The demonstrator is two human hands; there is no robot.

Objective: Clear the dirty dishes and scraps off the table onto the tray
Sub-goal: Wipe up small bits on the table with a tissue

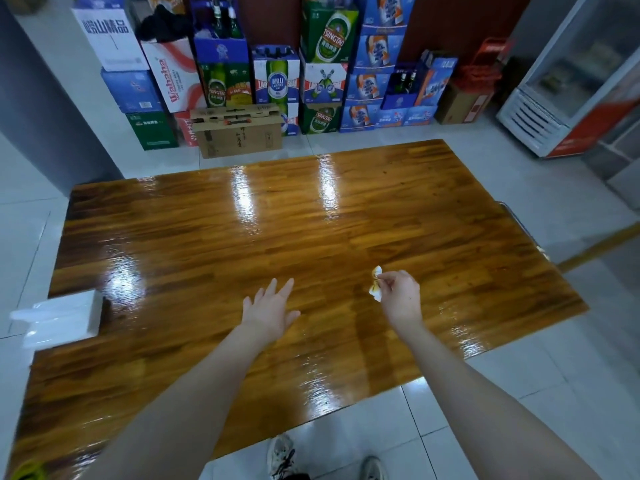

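Our left hand (270, 311) is spread low over the table (277, 230), fingers straight, holding nothing. Our right hand (398, 296) pinches one crumpled, stained napkin (376, 284) between thumb and fingertips, near the table's front edge. One white tissue pack (65, 315) sits at the table's left edge.

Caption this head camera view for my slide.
Right hand pinches a stained tissue over the wooden table; left hand spread open.

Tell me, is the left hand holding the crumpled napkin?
No, the left hand is open with straight fingers and holds nothing, while the right hand pinches the crumpled napkin.
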